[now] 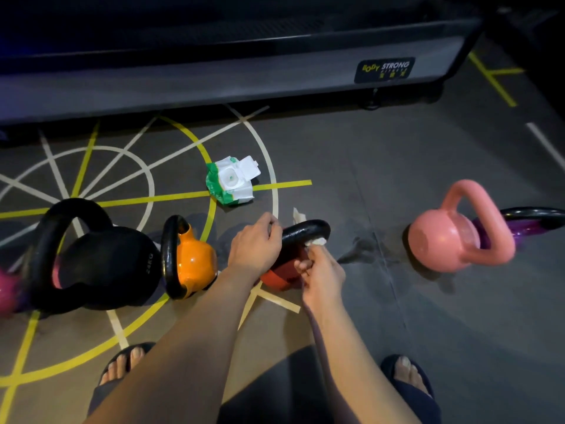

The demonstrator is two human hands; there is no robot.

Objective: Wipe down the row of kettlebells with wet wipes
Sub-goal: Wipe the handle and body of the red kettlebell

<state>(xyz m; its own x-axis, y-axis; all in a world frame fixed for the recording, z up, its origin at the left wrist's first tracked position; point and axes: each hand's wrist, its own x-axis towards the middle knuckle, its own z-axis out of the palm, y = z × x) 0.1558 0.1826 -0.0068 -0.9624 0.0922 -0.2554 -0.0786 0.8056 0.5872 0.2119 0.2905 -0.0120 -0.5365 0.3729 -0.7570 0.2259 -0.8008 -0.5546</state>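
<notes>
**Desk:** What does the head view show at its centre?

**Caption writer:** A person's left hand (255,243) curls its fingers over the left end of the black handle of a red kettlebell (281,278). The kettlebell stands on the gym floor (397,316), just ahead of the two forearms. The right hand (322,275) pinches a white wet wipe (317,241) against the underside of the same handle, at its right end.

**Desk:** And the rest of the row?

**Caption writer:** To the left, an orange kettlebell (195,261) with a black handle stands just beside the red one. Next to it is a large black kettlebell (104,264) marked 24KG. A pink-and-purple shape (7,290) at the frame's edge is too blurred to name. To the right, well apart, sits a pink kettlebell (443,237), with a purple kettlebell (501,231) just behind it, partly hidden.

**Desk:** Where are the wipes?

**Caption writer:** A green-and-white wipes pack (232,182) lies beyond the row with its lid flipped open, on yellow and white floor lines. A grey machine base (214,84) bearing a BODY STRONG label (385,70) runs along the top of the frame. Two feet in dark sandals (406,377) show at the bottom.
</notes>
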